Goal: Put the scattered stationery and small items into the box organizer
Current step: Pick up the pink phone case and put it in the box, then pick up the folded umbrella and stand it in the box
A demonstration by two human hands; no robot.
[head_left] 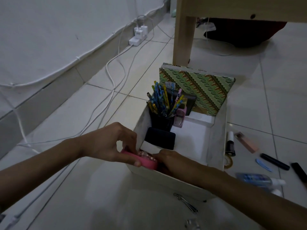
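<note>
Left hand [108, 143] grips one pink case [148, 164], right hand [172, 161] in one organizer [216, 143].

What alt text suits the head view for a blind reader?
A left hand holds a pink round case at the near corner of a white box organizer; the right hand reaches in beside it. Inside stands a black cup of pencils; a blue bottle lies outside.

Illumination is dim, diffuse and cool grey, brightest on the floor tiles [282, 100] at right and inside the white box organizer [217, 138], with soft shadow along the lower edge, wide-angle bowing of the wall cable [77, 58], and grainy, slightly blurred detail throughout
</note>
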